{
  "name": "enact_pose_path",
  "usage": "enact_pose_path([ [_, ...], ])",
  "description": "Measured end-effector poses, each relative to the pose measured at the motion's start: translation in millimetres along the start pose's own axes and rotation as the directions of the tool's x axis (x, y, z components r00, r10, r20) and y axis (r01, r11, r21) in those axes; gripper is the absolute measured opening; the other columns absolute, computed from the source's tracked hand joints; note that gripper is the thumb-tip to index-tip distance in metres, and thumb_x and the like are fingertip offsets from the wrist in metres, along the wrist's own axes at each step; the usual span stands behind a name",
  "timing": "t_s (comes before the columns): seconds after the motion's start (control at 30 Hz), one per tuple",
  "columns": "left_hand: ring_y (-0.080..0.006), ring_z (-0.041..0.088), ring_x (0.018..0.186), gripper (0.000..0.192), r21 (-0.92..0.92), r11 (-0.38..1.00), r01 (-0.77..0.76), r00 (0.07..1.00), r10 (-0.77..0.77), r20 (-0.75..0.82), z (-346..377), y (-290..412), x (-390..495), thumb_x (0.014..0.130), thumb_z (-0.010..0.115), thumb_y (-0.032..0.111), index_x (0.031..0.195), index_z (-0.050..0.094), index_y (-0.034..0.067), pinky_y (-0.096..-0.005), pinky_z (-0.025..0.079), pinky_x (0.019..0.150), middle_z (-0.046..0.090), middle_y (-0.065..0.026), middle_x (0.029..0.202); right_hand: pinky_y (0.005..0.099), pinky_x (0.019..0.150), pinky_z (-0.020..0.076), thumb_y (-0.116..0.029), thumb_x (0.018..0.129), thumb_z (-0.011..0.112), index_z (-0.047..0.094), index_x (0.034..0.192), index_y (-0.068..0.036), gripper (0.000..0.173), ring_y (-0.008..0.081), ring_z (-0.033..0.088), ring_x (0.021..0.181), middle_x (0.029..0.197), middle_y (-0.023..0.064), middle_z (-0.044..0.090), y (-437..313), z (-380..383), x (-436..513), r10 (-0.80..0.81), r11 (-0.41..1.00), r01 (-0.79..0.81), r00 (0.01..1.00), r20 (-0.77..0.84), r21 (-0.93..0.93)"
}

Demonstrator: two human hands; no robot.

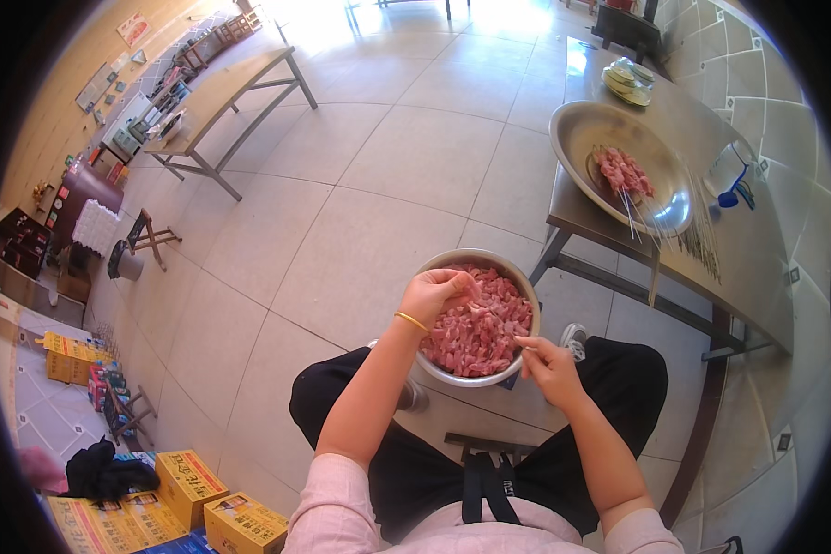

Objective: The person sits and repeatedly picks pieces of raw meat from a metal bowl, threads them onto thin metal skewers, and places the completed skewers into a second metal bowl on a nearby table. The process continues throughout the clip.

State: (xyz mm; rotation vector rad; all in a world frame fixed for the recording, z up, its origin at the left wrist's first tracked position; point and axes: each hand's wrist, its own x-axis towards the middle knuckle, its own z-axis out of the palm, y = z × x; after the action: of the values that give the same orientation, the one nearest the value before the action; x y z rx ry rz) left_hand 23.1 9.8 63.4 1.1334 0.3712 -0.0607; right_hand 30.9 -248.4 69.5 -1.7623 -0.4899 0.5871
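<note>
Between my knees stands a round metal bowl (pixel 535 305) filled with cut raw meat (pixel 481 332). Over its upper left part, my left hand (pixel 443 291), with a gold bangle at the wrist, pinches a small piece of meat. My right hand (pixel 548 367) is at the bowl's right rim, thumb and fingers closed on the end of a thin skewer that points left over the meat. The skewer's tip is hard to make out near the left fingers. Skewered raw meat (pixel 623 173) lies in a wide metal basin (pixel 571 124) to the upper right.
The basin rests on a metal-topped table (pixel 748 277) along the tiled wall. Loose skewers (pixel 703 228), a blue-handled item (pixel 728 199) and stacked dishes (pixel 628 79) lie on it. Another table (pixel 228 90) stands far left; yellow cartons (pixel 190 485) are at the lower left.
</note>
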Motion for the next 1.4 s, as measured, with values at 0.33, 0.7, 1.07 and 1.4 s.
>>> enact_pose_path([
  [0.33, -0.0107, 0.062, 0.077, 0.022, 0.05, 0.999, 0.018, 1.0, -0.017, -0.01, 0, -11, 3, 0.088, 0.063, 0.023, 0.088, 0.067, 0.001, -0.0204, 0.051, 0.068, 0.066, -0.0059, 0.087, 0.0231, 0.054, 0.0429, -0.003, 0.089, 0.053, 0.061, 0.108, -0.001, 0.021, 0.0086, 0.054, 0.057, 0.065, 0.0036, 0.058, 6, 2, 1, -0.084, 0.996, 0.084, 0.996, -0.012, -0.026],
  [0.7, -0.0107, 0.063, 0.077, 0.025, 0.076, 0.997, 0.025, 0.994, -0.033, 0.103, 27, -42, -2, 0.09, 0.059, 0.024, 0.088, 0.067, 0.0, -0.0205, 0.049, 0.066, 0.067, -0.0056, 0.088, 0.024, 0.053, 0.0427, -0.003, 0.089, 0.053, 0.061, 0.105, 0.002, 0.019, 0.009, 0.053, 0.056, 0.061, 0.0046, 0.057, 11, 6, 2, -0.099, 0.993, 0.095, 0.993, -0.065, -0.067],
  [1.07, -0.01, 0.061, 0.077, 0.025, 0.301, 0.951, -0.073, 0.98, 0.012, 0.198, 56, -67, -11, 0.09, 0.059, 0.02, 0.092, 0.067, -0.004, -0.0239, 0.051, 0.071, 0.066, -0.0051, 0.085, 0.0243, 0.051, 0.0405, -0.008, 0.09, 0.053, 0.058, 0.09, 0.003, 0.012, 0.0088, 0.052, 0.055, 0.062, 0.0041, 0.058, 26, 4, 6, -0.008, 1.0, 0.008, 0.994, -0.113, 0.007],
  [1.4, -0.0292, 0.058, 0.093, 0.023, 0.991, 0.025, -0.128, 0.879, 0.467, 0.102, -25, -54, 33, 0.073, 0.069, 0.013, 0.093, 0.062, 0.005, -0.0371, 0.049, 0.079, 0.061, -0.0114, 0.097, 0.021, 0.048, 0.0366, -0.011, 0.09, 0.054, 0.057, 0.094, 0.003, 0.015, 0.0058, 0.048, 0.053, 0.064, 0.0029, 0.059, 31, -1, 12, 0.179, 0.974, -0.155, 0.974, -0.139, 0.166],
])
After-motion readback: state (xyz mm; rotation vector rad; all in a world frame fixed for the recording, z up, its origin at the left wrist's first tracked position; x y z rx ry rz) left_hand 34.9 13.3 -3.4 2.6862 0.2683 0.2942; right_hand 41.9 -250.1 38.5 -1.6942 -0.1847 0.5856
